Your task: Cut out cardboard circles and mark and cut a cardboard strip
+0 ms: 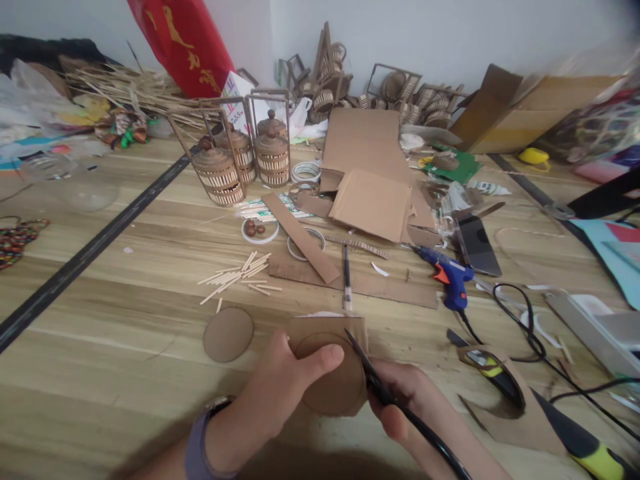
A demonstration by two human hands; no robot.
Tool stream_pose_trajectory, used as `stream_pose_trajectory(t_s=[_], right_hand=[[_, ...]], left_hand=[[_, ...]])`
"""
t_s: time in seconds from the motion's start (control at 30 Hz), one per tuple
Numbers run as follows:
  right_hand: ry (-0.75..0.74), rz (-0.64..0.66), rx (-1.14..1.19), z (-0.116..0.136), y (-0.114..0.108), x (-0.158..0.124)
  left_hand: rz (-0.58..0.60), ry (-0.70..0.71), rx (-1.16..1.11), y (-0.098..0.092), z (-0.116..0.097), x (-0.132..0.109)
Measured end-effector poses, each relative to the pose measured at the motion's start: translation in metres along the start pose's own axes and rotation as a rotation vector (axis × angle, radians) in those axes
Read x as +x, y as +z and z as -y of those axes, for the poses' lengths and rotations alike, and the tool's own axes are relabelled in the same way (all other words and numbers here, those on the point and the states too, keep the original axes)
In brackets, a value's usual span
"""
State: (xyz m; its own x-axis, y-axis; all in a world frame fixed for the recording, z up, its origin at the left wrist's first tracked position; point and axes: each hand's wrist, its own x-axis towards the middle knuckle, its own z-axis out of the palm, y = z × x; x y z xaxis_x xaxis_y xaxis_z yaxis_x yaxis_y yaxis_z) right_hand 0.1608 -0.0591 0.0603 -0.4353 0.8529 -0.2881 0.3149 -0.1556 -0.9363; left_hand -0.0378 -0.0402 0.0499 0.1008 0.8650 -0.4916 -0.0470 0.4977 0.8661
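Observation:
My left hand (295,373) grips a piece of cardboard (327,327) with a circle drawn on it, its thumb on top and the other fingers hidden beneath. In my right hand (415,400) is a pair of black scissors (380,387). Their blades lie at the right side of the cardboard, over the edge of the drawn circle. A cut cardboard disc (229,335) lies flat to the left of my left hand. Short wooden sticks (235,275) are scattered beyond it. A pen (347,277) points towards the cardboard from behind.
A blue glue gun (447,273) and a phone (477,243) lie to the right. Nearer are a utility knife (495,377) and a cardboard offcut (530,423). Small lidded baskets (217,173) stand at the back left. Cardboard sheets (373,200) lie at the middle back.

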Motion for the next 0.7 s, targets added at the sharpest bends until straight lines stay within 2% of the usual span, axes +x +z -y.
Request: stream_pose_trajectory(t_s=[0.33, 0.7], right_hand=[[-0.044, 0.008, -0.021, -0.0046, -0.0005, 0.0008], [-0.054, 0.000, -0.064, -0.0094, -0.0013, 0.0003]], left_hand=[[0.064, 0.041, -0.034, 0.0011, -0.0051, -0.0002], [0.032, 0.034, -0.005, -0.0026, -0.0054, -0.0005]])
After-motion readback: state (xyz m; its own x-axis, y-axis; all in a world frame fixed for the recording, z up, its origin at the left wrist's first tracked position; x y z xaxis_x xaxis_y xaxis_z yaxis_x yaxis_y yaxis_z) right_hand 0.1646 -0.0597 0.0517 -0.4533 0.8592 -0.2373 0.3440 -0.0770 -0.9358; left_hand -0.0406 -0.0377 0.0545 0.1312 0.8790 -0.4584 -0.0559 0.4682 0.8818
